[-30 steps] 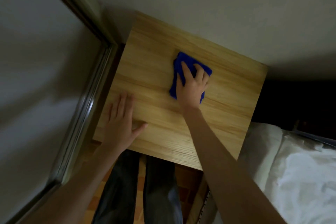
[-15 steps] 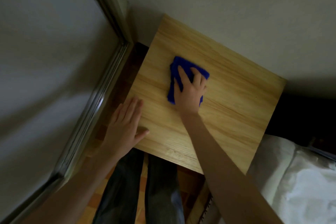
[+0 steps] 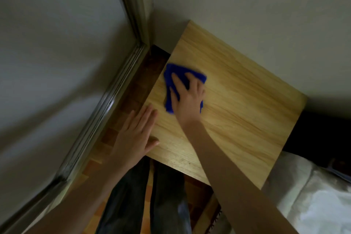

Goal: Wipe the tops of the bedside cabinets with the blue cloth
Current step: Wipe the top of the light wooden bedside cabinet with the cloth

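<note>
Right hand [image 3: 187,99] has pushed blue cloth [image 3: 171,71] to cabinet's [image 3: 247,104] left edge.

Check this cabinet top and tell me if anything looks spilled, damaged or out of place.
Nothing stands out. The cabinet top shows no spill or damage, though the picture is dim. The blue cloth lies bunched under the right hand near the left edge; the left hand rests flat on the front left corner.

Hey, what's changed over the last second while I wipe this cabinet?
The right hand slid the blue cloth across the cabinet top toward its left edge, pressing it flat throughout. The left hand stays flat on the near left corner.
</note>
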